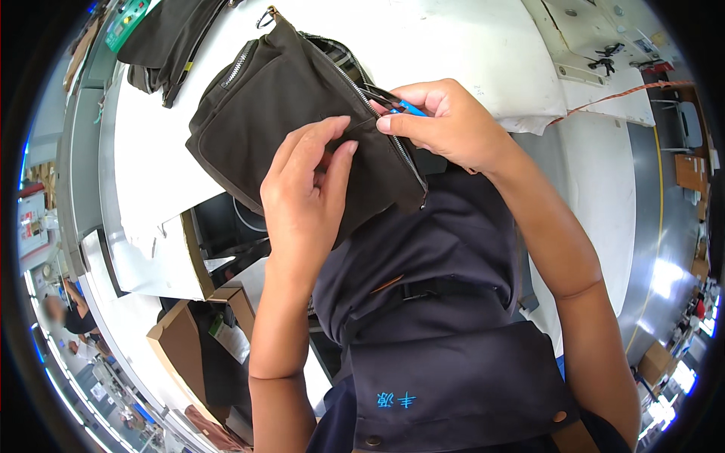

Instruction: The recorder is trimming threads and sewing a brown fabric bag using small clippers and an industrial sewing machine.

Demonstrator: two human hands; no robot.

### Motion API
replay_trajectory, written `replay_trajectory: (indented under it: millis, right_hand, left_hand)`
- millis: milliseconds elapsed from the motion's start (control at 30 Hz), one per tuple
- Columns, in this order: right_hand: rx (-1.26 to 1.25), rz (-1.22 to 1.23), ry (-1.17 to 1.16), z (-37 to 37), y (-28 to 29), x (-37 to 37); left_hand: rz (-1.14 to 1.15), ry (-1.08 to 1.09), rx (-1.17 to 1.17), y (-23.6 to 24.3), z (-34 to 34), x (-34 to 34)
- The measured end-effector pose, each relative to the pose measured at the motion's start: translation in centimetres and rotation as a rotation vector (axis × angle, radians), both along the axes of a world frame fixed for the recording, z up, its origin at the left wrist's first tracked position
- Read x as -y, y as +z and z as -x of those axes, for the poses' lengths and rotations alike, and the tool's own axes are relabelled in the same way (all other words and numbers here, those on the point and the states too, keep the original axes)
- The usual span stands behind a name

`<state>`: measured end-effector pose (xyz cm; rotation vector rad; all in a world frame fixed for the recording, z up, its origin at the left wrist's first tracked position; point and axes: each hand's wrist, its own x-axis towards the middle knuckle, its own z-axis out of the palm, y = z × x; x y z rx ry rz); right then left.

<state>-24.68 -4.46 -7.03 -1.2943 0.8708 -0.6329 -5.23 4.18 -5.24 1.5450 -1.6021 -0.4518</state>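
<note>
Apron (pixel 461 370) nearest — blue-handled tool (pixel 412 109) slants up leftward.

Wht tbl (pixel 468 41), dk bag (pixel 272 106), 2nd bag (pixel 170 34)

My left hand (pixel 302 180) curves over the front of the dark bag (pixel 276 90), thumb and fingertips slightly apart; my right hand (pixel 445 124) closes thumb against fingers at its zipped edge; both bare forearms (pixel 545 219) reach toward it.
</note>
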Motion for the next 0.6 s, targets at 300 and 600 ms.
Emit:
replay_trajectory:
  millis: [300,600]
  right_hand:
    - [0.021,0.117,0.072,0.1,-1.6,0.4]
    - [-0.024,0.169,0.067,0.1,-1.7,0.4]
  left_hand:
    - [0.193,0.054,0.322,-1.4,1.4,1.8]
    - [0.16,0.002,0.606,0.3,2.1,2.9]
